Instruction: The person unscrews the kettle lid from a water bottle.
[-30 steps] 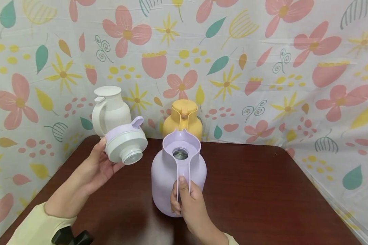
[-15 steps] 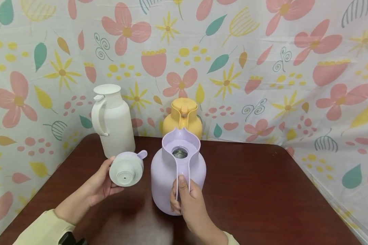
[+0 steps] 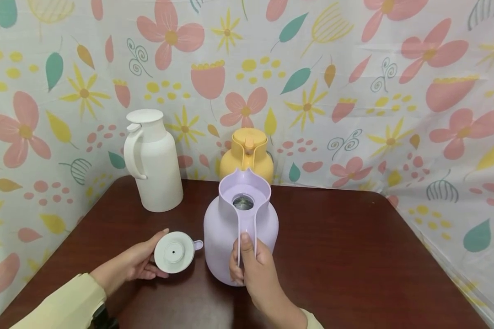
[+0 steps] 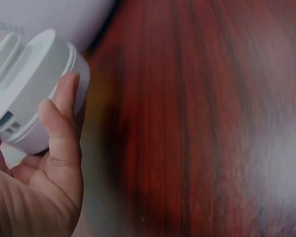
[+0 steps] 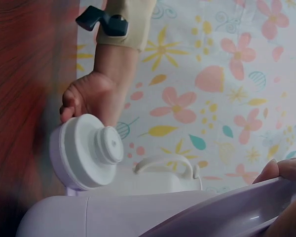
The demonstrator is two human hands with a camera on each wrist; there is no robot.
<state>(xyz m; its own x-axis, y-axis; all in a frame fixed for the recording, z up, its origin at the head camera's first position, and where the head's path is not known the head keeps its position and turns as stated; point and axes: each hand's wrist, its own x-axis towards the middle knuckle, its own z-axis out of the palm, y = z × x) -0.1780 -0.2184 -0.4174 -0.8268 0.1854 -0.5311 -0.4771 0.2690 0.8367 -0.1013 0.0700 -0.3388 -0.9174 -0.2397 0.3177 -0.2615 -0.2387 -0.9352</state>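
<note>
A lilac thermos jug stands on the table with its round mouth uncovered. My right hand grips the jug's handle, thumb along the top. Left of the jug, my left hand holds the jug's lid, its pale stopper side facing up and a lilac tab pointing right. In the left wrist view, curled fingers and thumb hold the lid by its rim. The right wrist view shows the lid tilted, with its stopper standing out; whether it touches the table is unclear.
A white thermos jug with its lid on stands at the back left. Behind the lilac jug is a yellow jug, partly hidden. The dark wooden table ends at a flowered cloth backdrop.
My left hand has brought the lid down from in front of the white jug to near the tabletop, turning its stopper side upward. My right hand stays on the lilac jug's handle.
</note>
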